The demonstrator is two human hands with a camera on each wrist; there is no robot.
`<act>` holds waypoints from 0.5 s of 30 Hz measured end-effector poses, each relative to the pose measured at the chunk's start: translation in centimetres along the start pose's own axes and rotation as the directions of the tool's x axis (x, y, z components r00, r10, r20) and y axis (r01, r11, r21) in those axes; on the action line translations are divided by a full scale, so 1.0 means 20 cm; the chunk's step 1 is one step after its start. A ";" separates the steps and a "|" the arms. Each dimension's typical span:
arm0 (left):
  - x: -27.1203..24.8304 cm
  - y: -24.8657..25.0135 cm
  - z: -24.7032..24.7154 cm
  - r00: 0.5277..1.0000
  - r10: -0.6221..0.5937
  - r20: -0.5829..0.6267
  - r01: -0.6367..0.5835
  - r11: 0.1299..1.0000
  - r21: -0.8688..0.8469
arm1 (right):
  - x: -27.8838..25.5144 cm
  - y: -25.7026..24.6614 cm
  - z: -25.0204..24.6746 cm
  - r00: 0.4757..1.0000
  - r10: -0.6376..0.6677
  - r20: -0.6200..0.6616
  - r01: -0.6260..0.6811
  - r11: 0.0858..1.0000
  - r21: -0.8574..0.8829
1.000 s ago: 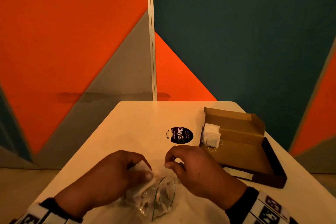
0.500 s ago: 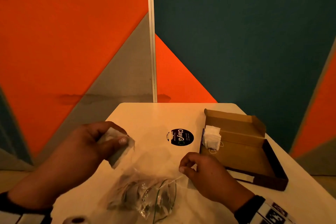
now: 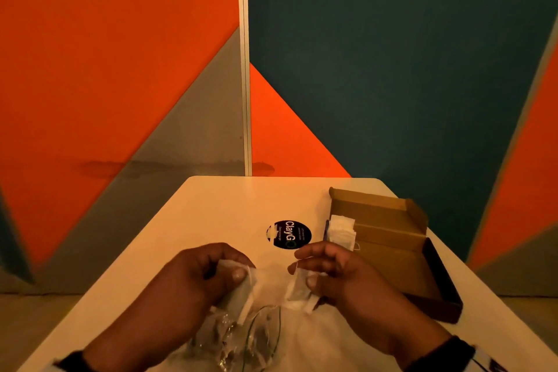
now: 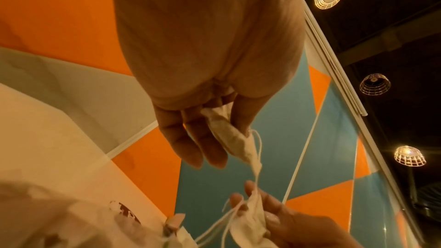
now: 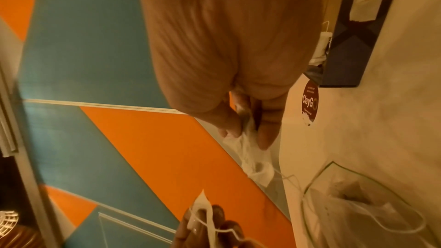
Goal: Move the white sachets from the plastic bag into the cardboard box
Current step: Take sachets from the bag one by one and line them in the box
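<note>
Each hand holds one white sachet above the clear plastic bag (image 3: 241, 338), which lies crumpled at the table's near edge. My left hand (image 3: 229, 272) pinches a sachet (image 3: 243, 296) between thumb and fingers; the left wrist view shows this sachet (image 4: 229, 137) with its strings hanging. My right hand (image 3: 305, 269) pinches another sachet (image 3: 299, 287), seen crumpled in the right wrist view (image 5: 250, 150). Thin strings trail between the two sachets. The open cardboard box (image 3: 389, 238) sits to the right with a stack of sachets (image 3: 341, 231) at its left end.
A round black ClayGo sticker (image 3: 288, 234) lies on the white table (image 3: 217, 208) between the hands and the box. Orange, grey and teal wall panels stand right behind the table's far edge. The table ends close beside the box on the right.
My left hand, raised to the left with its sachet half a second ago, has come back to the centre. My right hand has left the bag and now holds a sachet too.
</note>
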State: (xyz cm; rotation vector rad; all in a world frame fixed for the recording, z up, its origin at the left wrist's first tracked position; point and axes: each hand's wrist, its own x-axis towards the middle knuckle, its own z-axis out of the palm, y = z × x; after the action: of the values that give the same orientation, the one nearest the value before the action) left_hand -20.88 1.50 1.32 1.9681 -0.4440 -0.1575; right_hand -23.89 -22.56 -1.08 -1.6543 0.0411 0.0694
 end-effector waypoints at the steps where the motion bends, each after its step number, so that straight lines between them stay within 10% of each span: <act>1: 0.00 0.01 0.02 1.000 0.000 0.021 0.001 1.000 -0.005 | -0.01 0.00 0.00 1.000 -0.009 0.001 0.009 1.000 -0.006; 10: 0.00 0.05 0.12 0.993 0.028 0.111 -0.028 1.000 0.001 | -0.01 0.03 0.08 0.998 -0.059 -0.024 0.061 0.989 0.132; 15: 0.01 0.05 0.12 0.982 0.036 0.187 -0.046 0.998 0.047 | -0.03 0.02 0.10 0.991 -0.114 0.065 0.119 0.990 -0.080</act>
State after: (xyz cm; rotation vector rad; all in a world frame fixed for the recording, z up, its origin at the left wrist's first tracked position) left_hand -21.57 -0.95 1.19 2.0011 -0.6156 -0.3086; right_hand -24.50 -20.70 -1.51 -1.7345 -0.1052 0.0322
